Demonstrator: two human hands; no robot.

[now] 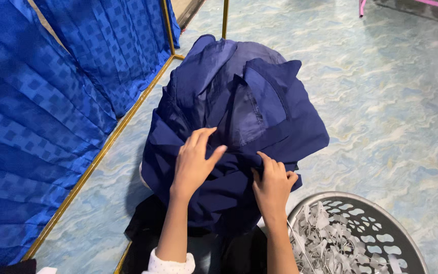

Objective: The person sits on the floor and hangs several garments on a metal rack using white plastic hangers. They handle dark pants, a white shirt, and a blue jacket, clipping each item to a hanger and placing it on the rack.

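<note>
The left hand (194,161) lies flat on a navy garment (229,132), fingers spread and pressed onto the cloth, thumb angled out to the right. The right hand (272,183) sits just beside it, fingers curled and pinching a fold of the same cloth near its lower edge.

The garment is bunched in a heap in the middle of the view, over the person's lap and the floor (381,101). Its long axis runs from the hands away up the picture, the far end pointing toward a gold pole (225,18). A flap with a lighter, shiny lining is turned back near the middle, its edge running diagonally.

On the left, blue patterned curtains (36,116) hang close along a gold rail (102,152) that slants from bottom left to upper middle; the garment's left edge lies near that rail, with only a narrow strip of floor between. To the right and beyond, the marbled pale-blue floor is open. At bottom right a grey perforated basket (406,243), holding pale clips or hangers, stands just beside the right wrist
</note>
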